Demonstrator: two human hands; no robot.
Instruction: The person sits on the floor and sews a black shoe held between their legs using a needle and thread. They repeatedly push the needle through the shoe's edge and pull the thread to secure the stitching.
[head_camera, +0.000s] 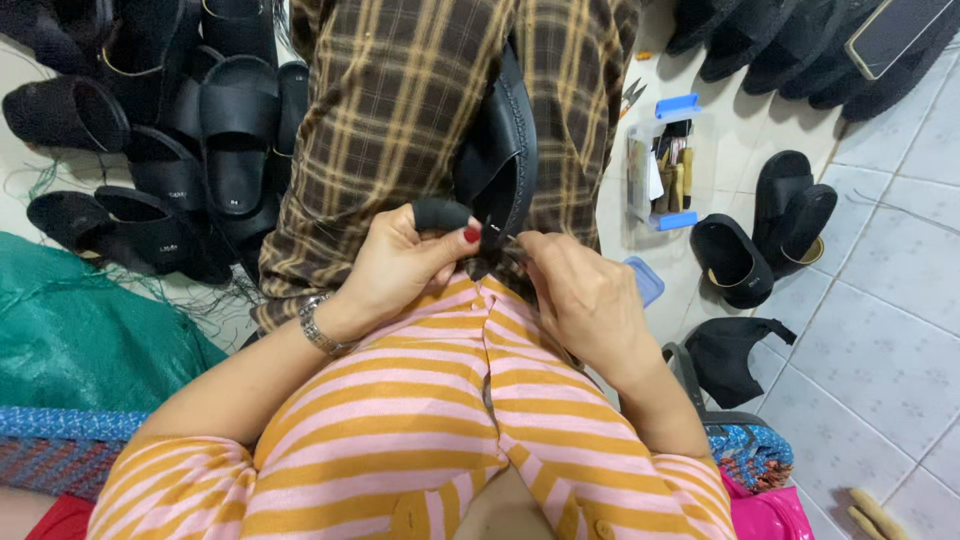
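A black slide sandal lies on my lap over a brown plaid cloth, its toe pointing away from me. My left hand grips the near end of the sandal's black strap, thumb with a red nail on top. My right hand pinches something small and thin at the sandal's near edge, close to the left thumb; what it holds is too small to tell. Both hands almost touch. I wear an orange and pink striped shirt and a metal bracelet on the left wrist.
Several black sandals are piled at the left. More sandals lie at the top right and a pair on the white tiled floor. A clear tool box with blue clips stands right of my lap. Green netting lies at the left.
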